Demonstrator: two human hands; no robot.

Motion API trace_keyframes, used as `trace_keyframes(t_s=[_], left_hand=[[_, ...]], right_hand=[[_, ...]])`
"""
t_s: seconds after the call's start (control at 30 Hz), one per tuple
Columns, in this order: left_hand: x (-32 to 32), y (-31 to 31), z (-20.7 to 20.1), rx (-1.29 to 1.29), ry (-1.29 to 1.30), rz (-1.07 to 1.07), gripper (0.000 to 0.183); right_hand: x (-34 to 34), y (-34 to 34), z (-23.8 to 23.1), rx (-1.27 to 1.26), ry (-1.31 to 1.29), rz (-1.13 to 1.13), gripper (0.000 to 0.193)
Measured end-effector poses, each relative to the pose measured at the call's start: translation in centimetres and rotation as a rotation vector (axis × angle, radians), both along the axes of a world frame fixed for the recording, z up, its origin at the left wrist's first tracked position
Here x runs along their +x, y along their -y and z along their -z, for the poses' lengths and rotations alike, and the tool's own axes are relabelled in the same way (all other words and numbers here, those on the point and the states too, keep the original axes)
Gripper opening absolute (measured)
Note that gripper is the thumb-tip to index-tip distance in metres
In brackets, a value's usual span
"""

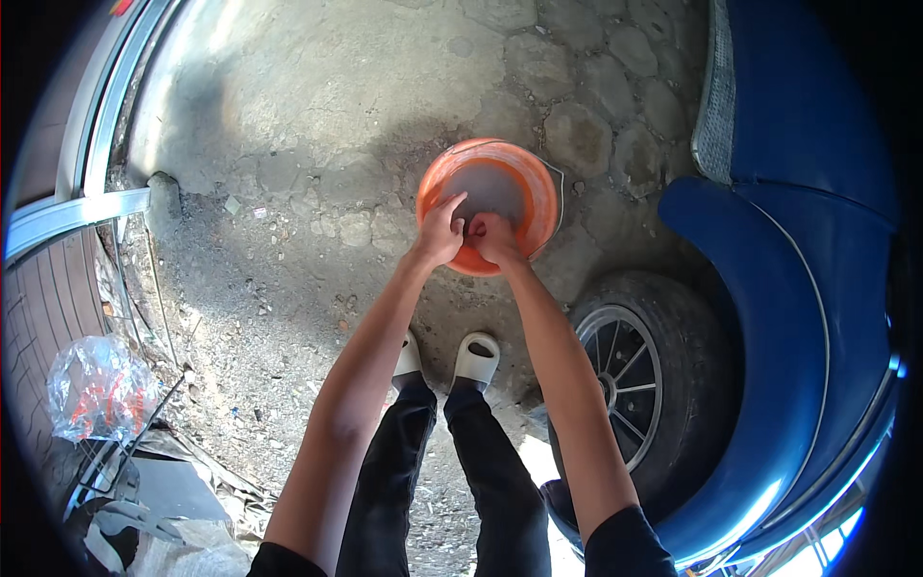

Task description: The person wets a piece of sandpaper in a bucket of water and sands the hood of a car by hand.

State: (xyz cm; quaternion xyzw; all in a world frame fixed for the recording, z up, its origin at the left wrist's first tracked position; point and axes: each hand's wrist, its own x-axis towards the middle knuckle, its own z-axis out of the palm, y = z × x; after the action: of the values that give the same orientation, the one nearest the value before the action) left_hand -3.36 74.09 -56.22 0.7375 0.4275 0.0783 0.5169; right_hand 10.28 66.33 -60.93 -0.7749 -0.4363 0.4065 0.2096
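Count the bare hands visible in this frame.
2: the left hand and, just right of it, the right hand, both over the orange bucket's near side.

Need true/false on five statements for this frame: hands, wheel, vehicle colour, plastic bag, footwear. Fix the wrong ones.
1. The left hand and right hand are both at the orange bucket. True.
2. The wheel is on the person's left. False: it is on the person's right.
3. The vehicle body beside the person is red. False: it is blue.
4. A clear plastic bag with red print is at the left of the picture. True.
5. The slippers are black. False: they are pale, off-white.
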Motion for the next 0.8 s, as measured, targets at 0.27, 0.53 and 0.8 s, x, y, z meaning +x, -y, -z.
trace_keyframes(t_s=[0.27, 0.53, 0.8], left_hand=[[-3.0, -0.3, -6.9, -0.171, 0.061, -0.175, 0.054], [-3.5, 1.3, -24.0, -0.460, 0.404, -0.235, 0.046], [-5.9, 4.8, -41.0, -0.273, 0.421, -0.034, 0.027]], right_hand=[[-0.6, 0.1, -12.3, 0.144, -0.680, 0.460, 0.010], [-2.4, 5.1, -30.1, 0.366, -0.857, 0.691, 0.018], [-5.8, 12.2, -48.2, 0.416, -0.319, 0.553, 0.038]])
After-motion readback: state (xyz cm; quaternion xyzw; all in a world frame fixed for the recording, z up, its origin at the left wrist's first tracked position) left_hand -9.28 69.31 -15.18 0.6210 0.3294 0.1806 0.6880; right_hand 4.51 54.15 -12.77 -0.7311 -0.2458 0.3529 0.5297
